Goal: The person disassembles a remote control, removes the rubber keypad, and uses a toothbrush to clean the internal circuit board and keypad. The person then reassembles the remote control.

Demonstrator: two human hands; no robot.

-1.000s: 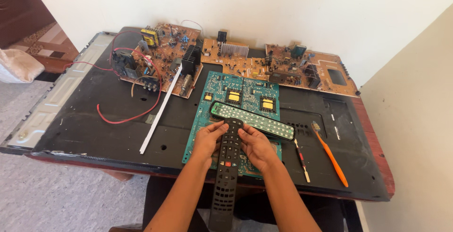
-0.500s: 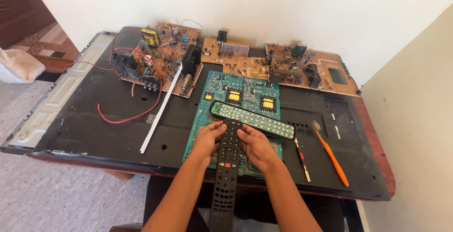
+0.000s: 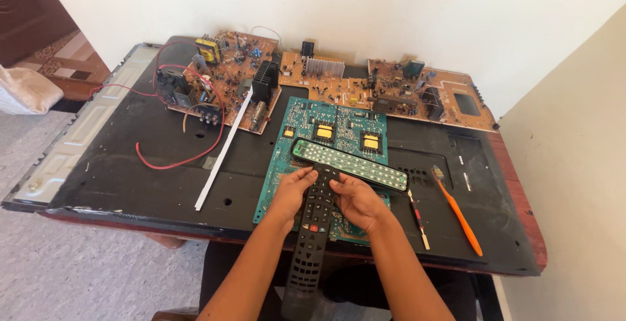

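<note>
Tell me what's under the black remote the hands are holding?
Under the remote lies a green circuit board, on a black panel. Left hand and right hand grip the remote. The board part beneath them is covered.

Both forearms reach forward, converging; left hand [image 3: 291, 194] and right hand [image 3: 357, 201] curled, fingertips close together.

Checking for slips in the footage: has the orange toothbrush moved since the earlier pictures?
No. The orange toothbrush lies in the same spot on the black panel, right of the green circuit board, bristles pointing away, as before.
</note>
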